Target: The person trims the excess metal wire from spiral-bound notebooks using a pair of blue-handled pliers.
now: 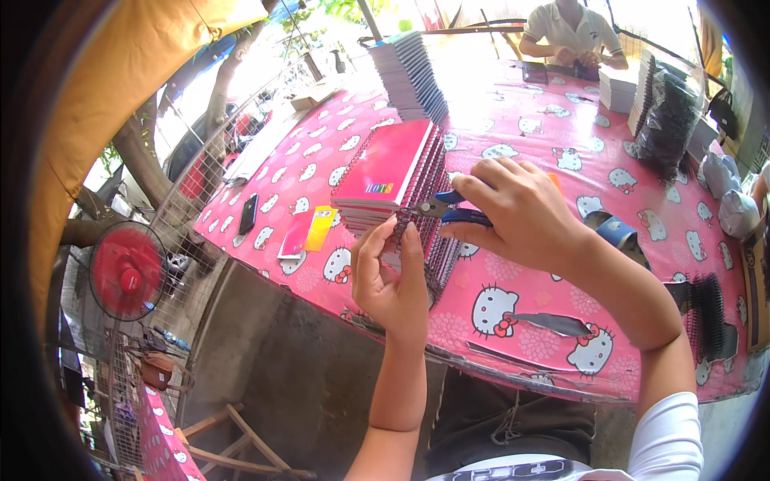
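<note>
A stack of spiral notebooks (387, 160) with pink covers stands at the table's near edge, dark coils along its right side. My right hand (521, 210) is wrapped round blue-handled pliers (435, 208), their metal jaws close to the coils at the stack's near corner. Just below the jaws, the thumb and fingers of my left hand (391, 276) pinch a dark spiral coil (400, 229). How much of a notebook hangs from that coil is hidden behind the hand.
Left of the stack lie a small pink and yellow booklet (309, 230) and a phone (249, 214). A tall notebook pile (407, 78) stands behind. Rolled tape (616, 234) and black coils (707, 317) are to the right. Across the table sits a person (571, 36). A fan (128, 270) is left.
</note>
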